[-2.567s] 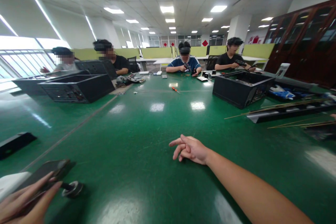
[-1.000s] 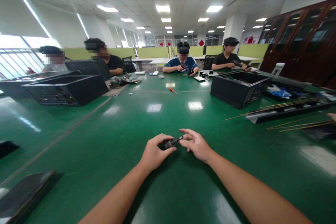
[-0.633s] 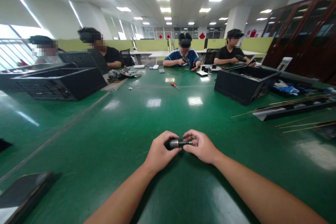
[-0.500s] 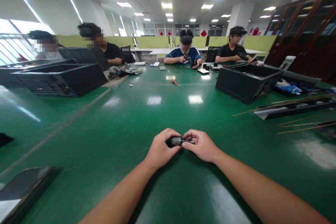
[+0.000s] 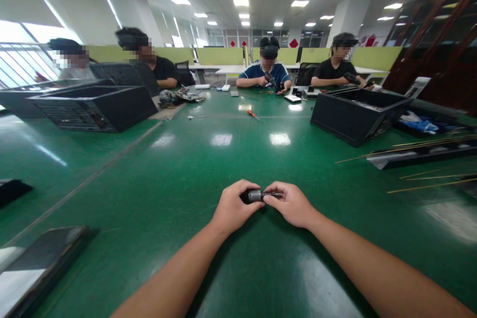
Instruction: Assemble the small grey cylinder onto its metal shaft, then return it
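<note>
My left hand (image 5: 235,207) is closed around a black tool with a grey metal drill chuck (image 5: 255,196) at its end, pointing right. Most of the tool's body is hidden in the palm. The fingers and thumb of my right hand (image 5: 292,205) pinch a thin dark bit (image 5: 275,194) at the mouth of the chuck. How deep the bit sits in the chuck cannot be told. Both hands are low over the green table (image 5: 194,164), fingertips almost meeting.
An orange-handled screwdriver (image 5: 252,114) lies further off. Black computer cases stand at left (image 5: 100,109) and right (image 5: 352,119). Thin rods (image 5: 425,189) lie at right, a dark flat panel (image 5: 48,253) at near left. Several people sit across the table; one (image 5: 265,77) holds a dark power tool.
The whole view has shifted slightly. My left hand keeps its hold on the tool, and my right fingers stay on the bit with only a small shift of grip.
</note>
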A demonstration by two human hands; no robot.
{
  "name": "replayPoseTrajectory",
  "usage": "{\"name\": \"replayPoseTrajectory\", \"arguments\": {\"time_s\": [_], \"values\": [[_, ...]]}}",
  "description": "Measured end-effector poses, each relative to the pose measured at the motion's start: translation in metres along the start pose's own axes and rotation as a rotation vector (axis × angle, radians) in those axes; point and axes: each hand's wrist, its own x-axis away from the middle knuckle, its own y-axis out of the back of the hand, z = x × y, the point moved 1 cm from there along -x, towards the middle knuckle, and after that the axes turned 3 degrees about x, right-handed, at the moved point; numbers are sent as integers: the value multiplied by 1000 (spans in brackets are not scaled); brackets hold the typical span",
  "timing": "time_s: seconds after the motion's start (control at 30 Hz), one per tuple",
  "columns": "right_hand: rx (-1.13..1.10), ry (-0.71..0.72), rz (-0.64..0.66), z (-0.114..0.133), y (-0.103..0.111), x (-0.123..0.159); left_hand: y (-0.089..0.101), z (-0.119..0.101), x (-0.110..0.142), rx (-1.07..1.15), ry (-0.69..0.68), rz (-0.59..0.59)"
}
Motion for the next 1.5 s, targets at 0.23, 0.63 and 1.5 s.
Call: {"name": "replayPoseTrajectory", "arguments": {"time_s": [0.23, 0.63, 1.5], "values": [[-2, 7, 1, -3, 0, 0, 0, 1, 1, -10, -28, -10], [-72, 26, 3, -8, 0, -3, 1, -1, 1, -37, -47, -40], [-161, -17, -7, -8, -2, -2, 3, 1, 2, -1, -34, -82]]}}
